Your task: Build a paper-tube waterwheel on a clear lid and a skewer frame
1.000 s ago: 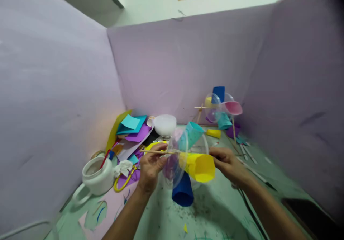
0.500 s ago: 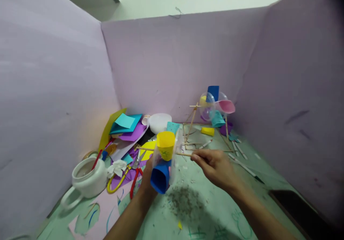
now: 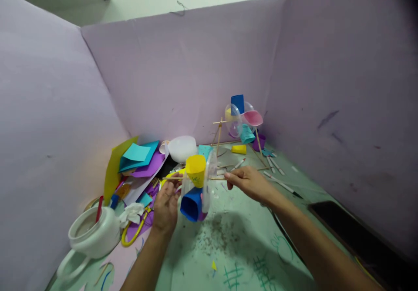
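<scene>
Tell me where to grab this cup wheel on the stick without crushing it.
Grip the bare stick ends, one from each side. It lies level, left to right, and pokes out both sides of the cup wheel, where the left hand and right hand pinch it. The yellow cup and blue cup look like thin paper, likely to crush.

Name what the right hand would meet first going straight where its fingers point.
Likely the clear plastic disc threaded on the thin wooden stick the right hand pinches; depth is unclear.
</scene>
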Motion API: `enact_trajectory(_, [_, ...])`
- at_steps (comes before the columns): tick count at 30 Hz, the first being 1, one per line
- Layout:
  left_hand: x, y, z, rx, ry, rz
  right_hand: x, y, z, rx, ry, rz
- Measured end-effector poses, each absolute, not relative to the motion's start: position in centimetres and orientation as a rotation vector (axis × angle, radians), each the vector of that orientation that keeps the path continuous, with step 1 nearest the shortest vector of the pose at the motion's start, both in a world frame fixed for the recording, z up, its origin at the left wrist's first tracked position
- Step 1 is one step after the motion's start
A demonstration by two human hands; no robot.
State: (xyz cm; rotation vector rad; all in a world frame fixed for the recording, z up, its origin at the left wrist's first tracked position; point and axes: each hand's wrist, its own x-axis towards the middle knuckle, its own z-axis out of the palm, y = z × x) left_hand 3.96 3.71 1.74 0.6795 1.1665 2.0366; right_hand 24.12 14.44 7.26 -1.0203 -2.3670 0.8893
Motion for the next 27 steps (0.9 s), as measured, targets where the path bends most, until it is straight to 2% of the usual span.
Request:
enact_trajectory(9, [1.8, 3.9, 1.2, 0.527, 1.147, 2.004, 24.4, 15.9, 6.0, -0.896, -2.354, 0.773])
enact_trajectory(18, [1.3, 4.5, -0.8, 0.496, 1.259, 1.900, 24.5, 14.4, 6.7, -0.551, -2.172, 0.245])
enact_trajectory(27, [1.2, 3.9, 0.7, 0.581, 1.290, 1.955, 24.4, 15.3, 5.8, -0.512, -2.110, 0.109])
